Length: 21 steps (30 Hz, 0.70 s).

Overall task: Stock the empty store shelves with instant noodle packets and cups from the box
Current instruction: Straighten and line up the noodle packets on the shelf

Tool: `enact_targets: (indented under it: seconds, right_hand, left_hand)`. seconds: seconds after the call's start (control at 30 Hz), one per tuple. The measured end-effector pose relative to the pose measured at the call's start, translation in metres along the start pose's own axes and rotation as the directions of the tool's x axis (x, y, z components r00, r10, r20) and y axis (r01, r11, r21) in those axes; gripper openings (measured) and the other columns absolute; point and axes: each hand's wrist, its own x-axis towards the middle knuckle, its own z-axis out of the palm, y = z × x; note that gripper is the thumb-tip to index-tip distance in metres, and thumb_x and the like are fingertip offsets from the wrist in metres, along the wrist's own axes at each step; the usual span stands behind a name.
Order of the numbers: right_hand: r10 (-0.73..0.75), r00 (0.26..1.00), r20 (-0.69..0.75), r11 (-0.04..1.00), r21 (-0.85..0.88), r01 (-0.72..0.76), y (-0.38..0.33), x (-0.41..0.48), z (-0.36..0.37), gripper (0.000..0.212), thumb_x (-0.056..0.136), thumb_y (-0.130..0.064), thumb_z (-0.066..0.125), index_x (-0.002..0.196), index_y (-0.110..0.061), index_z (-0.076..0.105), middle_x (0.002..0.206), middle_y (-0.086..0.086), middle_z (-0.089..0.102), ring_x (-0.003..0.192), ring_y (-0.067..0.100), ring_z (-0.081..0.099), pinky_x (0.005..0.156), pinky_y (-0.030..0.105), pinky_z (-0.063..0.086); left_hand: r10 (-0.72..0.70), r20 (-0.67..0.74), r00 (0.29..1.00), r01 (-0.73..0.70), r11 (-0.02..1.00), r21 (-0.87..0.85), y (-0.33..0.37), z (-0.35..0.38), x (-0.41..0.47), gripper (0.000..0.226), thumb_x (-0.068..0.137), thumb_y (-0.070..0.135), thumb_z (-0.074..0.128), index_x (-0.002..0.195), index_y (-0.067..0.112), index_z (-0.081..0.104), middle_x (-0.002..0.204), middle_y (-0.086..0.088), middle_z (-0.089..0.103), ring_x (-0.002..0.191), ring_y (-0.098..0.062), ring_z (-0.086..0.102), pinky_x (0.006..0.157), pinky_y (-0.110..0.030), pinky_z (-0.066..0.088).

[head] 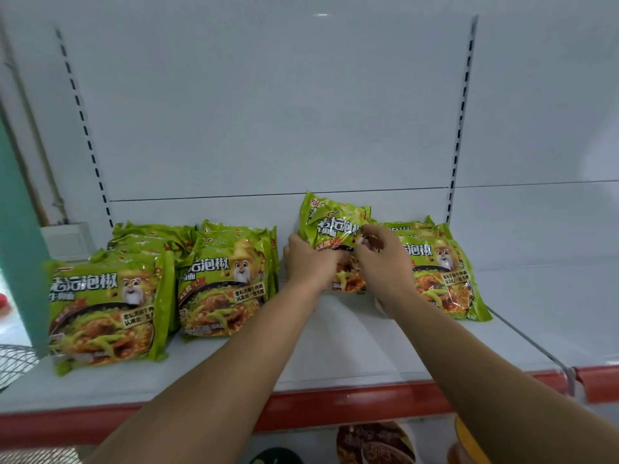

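Both my hands hold a green noodle packet [335, 226] standing near the back of the white shelf [335, 349]. My left hand [310, 262] grips its left side and my right hand [382, 259] curls over its right half, hiding the lower part. A row of the same green packets [104, 306] leans at the left. A second row [221, 286] stands beside it. More green packets [442, 279] lie stacked to the right of my hands.
A red strip [335, 406] runs along the shelf's front edge. Slotted uprights [464, 112] frame the white back panel. Noodle cups [375, 443] show below the shelf. A teal post [16, 229] stands at the left.
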Motion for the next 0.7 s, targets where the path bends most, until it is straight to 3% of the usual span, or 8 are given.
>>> enact_targets:
  seconds: [0.17,0.27,0.3,0.37,0.43,0.5,0.57,0.7]
  right_hand:
    - [-0.128,0.985,-0.111,0.992,-0.001,0.129,-0.009,-0.013,-0.006,0.028,0.094,-0.020,0.059,0.122,-0.021,0.063,0.110,-0.010,0.058,0.099,0.005,0.051,0.084,0.022,0.043]
    - [-0.252,0.961,-0.117,0.968,-0.008,0.252,-0.018,-0.025,-0.005,0.029,0.093,-0.023,0.062,0.121,-0.019,0.062,0.111,-0.009,0.057,0.108,0.010,0.051,0.092,0.028,0.043]
    - [-0.312,0.941,-0.131,0.950,-0.040,0.309,-0.020,-0.029,-0.003,0.031,0.091,-0.024,0.064,0.121,-0.019,0.062,0.114,-0.009,0.057,0.113,0.013,0.050,0.096,0.031,0.042]
    - [-0.362,0.923,-0.131,0.932,-0.078,0.354,-0.025,-0.037,-0.001,0.046,0.087,-0.030,0.069,0.129,-0.019,0.056,0.134,-0.004,0.051,0.128,0.014,0.041,0.105,0.031,0.034]
    - [-0.262,0.964,-0.043,0.965,-0.003,0.262,-0.031,-0.046,0.000,0.076,0.083,-0.042,0.074,0.146,-0.023,0.037,0.152,-0.003,0.034,0.140,0.012,0.029,0.110,0.030,0.028]
    - [-0.098,0.983,0.155,0.981,0.182,0.069,-0.037,-0.054,0.002,0.096,0.077,-0.046,0.077,0.153,-0.030,0.021,0.148,-0.008,0.039,0.133,0.010,0.040,0.102,0.026,0.039]
    - [-0.011,0.930,0.366,0.943,0.313,-0.112,-0.036,-0.066,0.010,0.099,0.072,-0.045,0.081,0.151,-0.035,0.022,0.131,-0.012,0.055,0.113,0.007,0.059,0.085,0.022,0.051]
    - [0.028,0.901,0.432,0.934,0.309,-0.177,-0.024,-0.087,0.044,0.103,0.065,-0.036,0.089,0.148,-0.035,0.028,0.124,-0.006,0.064,0.106,0.014,0.067,0.091,0.042,0.057]
  left_hand:
    - [0.072,0.050,0.996,-0.071,0.997,-0.023,0.044,-0.026,-0.049,0.094,0.029,0.043,0.083,0.119,0.027,0.059,0.110,0.003,0.068,0.099,-0.018,0.067,0.086,-0.043,0.057]
    - [0.095,0.069,0.993,-0.088,0.992,-0.087,0.060,-0.047,-0.072,0.076,0.048,0.025,0.090,0.118,0.022,0.060,0.107,0.002,0.070,0.095,-0.016,0.069,0.067,-0.028,0.057]
    - [0.097,0.075,0.992,-0.088,0.990,-0.108,0.063,-0.054,-0.076,0.068,0.057,0.017,0.090,0.118,0.021,0.060,0.106,0.002,0.070,0.094,-0.016,0.069,0.061,-0.024,0.054]
    - [0.094,0.085,0.992,-0.082,0.987,-0.140,0.067,-0.070,-0.085,0.060,0.063,0.012,0.089,0.116,0.020,0.061,0.102,0.003,0.072,0.094,-0.016,0.070,0.065,-0.025,0.056]
    - [0.083,0.125,0.989,-0.065,0.987,-0.148,0.069,-0.089,-0.090,0.061,0.059,0.018,0.089,0.114,0.020,0.065,0.101,0.002,0.075,0.095,-0.020,0.072,0.081,-0.036,0.058]
    - [0.047,0.198,0.979,-0.020,0.990,-0.136,0.064,-0.112,-0.092,0.063,0.055,0.024,0.088,0.115,0.021,0.067,0.102,0.001,0.076,0.097,-0.023,0.072,0.091,-0.047,0.055]
    - [0.024,0.221,0.975,-0.005,0.996,-0.084,0.054,-0.134,-0.095,0.063,0.058,0.026,0.088,0.117,0.022,0.066,0.104,0.001,0.076,0.100,-0.022,0.071,0.095,-0.049,0.052]
    - [-0.019,0.149,0.989,0.015,0.999,0.029,0.028,-0.176,-0.103,0.078,0.056,0.042,0.088,0.127,0.026,0.059,0.115,0.006,0.071,0.112,-0.021,0.064,0.101,-0.047,0.048]
